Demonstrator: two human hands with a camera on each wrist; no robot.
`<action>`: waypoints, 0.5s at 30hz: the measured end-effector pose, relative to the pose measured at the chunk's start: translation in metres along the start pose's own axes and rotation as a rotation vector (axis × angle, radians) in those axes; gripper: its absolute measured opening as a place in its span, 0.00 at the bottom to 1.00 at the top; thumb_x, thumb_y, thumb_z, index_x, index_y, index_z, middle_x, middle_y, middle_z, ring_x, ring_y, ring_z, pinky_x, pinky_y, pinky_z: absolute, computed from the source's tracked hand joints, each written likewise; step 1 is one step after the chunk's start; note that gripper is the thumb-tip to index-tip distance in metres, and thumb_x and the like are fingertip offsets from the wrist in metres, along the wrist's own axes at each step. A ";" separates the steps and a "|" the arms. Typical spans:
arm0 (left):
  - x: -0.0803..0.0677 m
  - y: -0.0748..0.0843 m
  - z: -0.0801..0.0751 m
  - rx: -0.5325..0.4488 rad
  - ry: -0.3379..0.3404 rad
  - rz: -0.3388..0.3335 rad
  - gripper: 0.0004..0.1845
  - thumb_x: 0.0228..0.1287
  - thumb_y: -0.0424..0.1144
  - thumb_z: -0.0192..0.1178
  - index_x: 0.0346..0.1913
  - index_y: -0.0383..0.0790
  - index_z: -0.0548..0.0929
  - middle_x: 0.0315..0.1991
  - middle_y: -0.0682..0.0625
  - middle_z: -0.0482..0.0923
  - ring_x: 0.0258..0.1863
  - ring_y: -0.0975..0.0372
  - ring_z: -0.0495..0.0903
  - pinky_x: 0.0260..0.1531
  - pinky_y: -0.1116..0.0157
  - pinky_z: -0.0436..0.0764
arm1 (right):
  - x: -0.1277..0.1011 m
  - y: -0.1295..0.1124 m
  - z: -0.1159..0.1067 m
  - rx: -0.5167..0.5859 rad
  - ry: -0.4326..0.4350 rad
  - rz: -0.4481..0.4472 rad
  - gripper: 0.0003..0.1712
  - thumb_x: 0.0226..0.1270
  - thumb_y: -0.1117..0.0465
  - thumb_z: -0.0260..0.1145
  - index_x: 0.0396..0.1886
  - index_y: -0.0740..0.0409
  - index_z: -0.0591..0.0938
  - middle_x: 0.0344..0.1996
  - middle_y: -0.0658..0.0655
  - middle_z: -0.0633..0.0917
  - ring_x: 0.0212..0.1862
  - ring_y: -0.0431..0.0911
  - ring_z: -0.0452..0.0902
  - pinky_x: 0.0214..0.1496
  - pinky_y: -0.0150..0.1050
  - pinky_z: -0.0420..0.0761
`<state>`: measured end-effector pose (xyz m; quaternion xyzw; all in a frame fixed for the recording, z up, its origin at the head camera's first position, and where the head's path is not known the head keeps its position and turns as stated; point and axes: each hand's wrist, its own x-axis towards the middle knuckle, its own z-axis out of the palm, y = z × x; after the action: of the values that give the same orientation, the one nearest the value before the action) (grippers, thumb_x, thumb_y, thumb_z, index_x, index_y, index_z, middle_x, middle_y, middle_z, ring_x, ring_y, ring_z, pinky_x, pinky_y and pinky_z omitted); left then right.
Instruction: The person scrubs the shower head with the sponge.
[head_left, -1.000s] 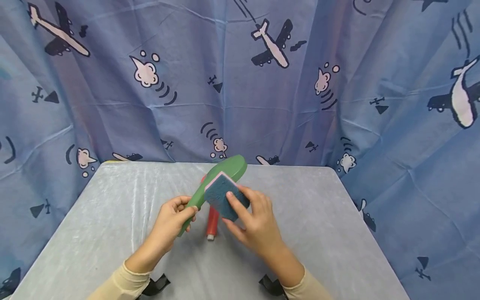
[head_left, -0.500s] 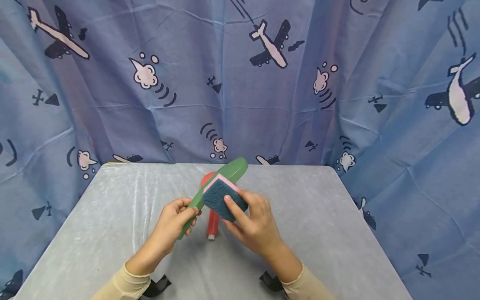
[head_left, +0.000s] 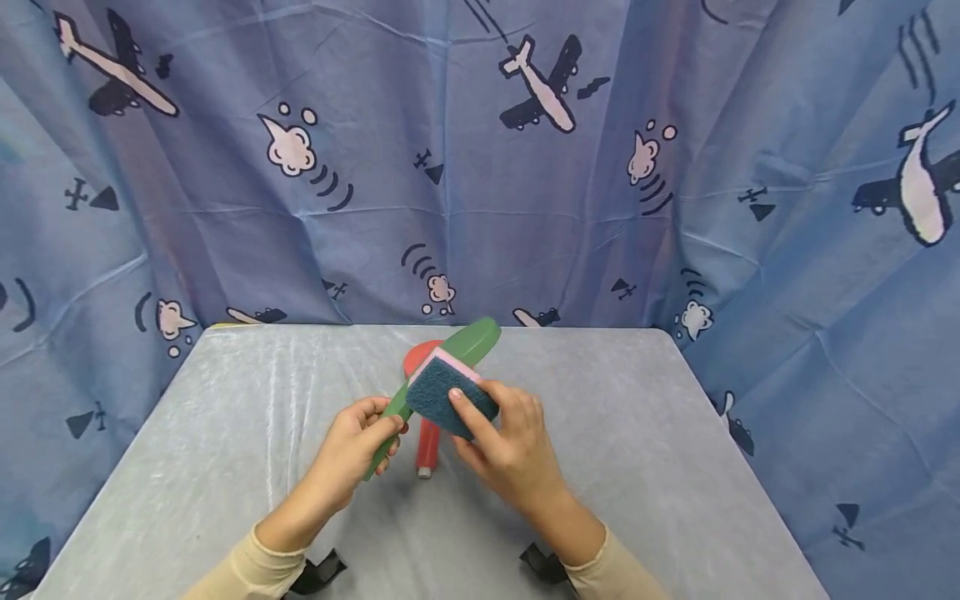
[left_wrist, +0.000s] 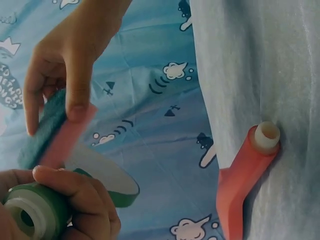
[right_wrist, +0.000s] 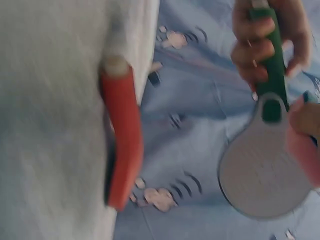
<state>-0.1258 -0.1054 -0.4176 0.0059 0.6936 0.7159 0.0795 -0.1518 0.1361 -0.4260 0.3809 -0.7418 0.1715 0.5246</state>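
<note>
My left hand [head_left: 352, 450] grips the handle of a green hand shower head [head_left: 472, 340], holding it tilted above the table. Its round pale face [right_wrist: 260, 165] shows in the right wrist view. Thumb and fingers of my right hand [head_left: 517, 450] pinch a scouring sponge [head_left: 442, 400], teal on one side and pink on the other. The pink side [left_wrist: 72, 135] is turned towards the shower head, close to its neck; whether they touch I cannot tell. Behind both, a red shower head [head_left: 428, 446] lies on the table, partly hidden in the head view.
A pale grey cloth covers the table [head_left: 637, 467]. Behind it hangs a blue curtain [head_left: 360, 100] printed with planes and clouds. Black straps [head_left: 318, 573] lie near both sleeves at the front.
The green shower head has turned more edge-on and shifted slightly right, so more of the red one's head shows. The sponge has barely moved.
</note>
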 end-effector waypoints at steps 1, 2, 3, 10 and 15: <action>0.000 0.000 0.000 -0.001 -0.008 0.000 0.14 0.67 0.30 0.57 0.52 0.24 0.74 0.29 0.47 0.79 0.20 0.64 0.72 0.16 0.71 0.73 | 0.001 0.003 -0.002 -0.003 0.015 0.045 0.27 0.63 0.55 0.70 0.62 0.59 0.83 0.53 0.71 0.79 0.45 0.61 0.75 0.42 0.52 0.74; 0.000 0.000 0.000 -0.002 -0.011 0.001 0.14 0.67 0.30 0.57 0.52 0.24 0.74 0.29 0.47 0.79 0.20 0.64 0.72 0.16 0.72 0.73 | 0.002 0.007 -0.005 -0.002 0.032 0.106 0.28 0.63 0.55 0.71 0.62 0.59 0.82 0.54 0.72 0.78 0.46 0.62 0.74 0.43 0.53 0.73; 0.000 0.000 -0.001 -0.003 -0.013 0.005 0.14 0.67 0.30 0.57 0.52 0.24 0.75 0.29 0.47 0.79 0.20 0.64 0.72 0.16 0.72 0.73 | 0.003 0.011 -0.008 0.001 0.049 0.168 0.29 0.63 0.55 0.71 0.63 0.59 0.82 0.55 0.72 0.78 0.46 0.63 0.73 0.44 0.53 0.72; 0.000 0.002 -0.006 -0.006 -0.016 0.011 0.13 0.67 0.29 0.55 0.52 0.25 0.75 0.30 0.47 0.80 0.20 0.63 0.73 0.16 0.72 0.73 | 0.007 0.012 -0.012 0.082 0.009 0.136 0.31 0.65 0.49 0.71 0.64 0.59 0.82 0.55 0.71 0.78 0.48 0.61 0.74 0.45 0.52 0.73; 0.000 0.002 -0.005 0.011 -0.015 0.026 0.14 0.68 0.30 0.56 0.53 0.25 0.75 0.31 0.47 0.81 0.20 0.64 0.73 0.17 0.72 0.74 | 0.007 0.009 -0.011 0.073 -0.034 0.030 0.28 0.66 0.50 0.68 0.64 0.56 0.82 0.55 0.69 0.79 0.48 0.59 0.76 0.42 0.53 0.74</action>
<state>-0.1264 -0.1108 -0.4155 0.0206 0.6967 0.7131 0.0756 -0.1527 0.1464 -0.4145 0.3914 -0.7494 0.1997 0.4953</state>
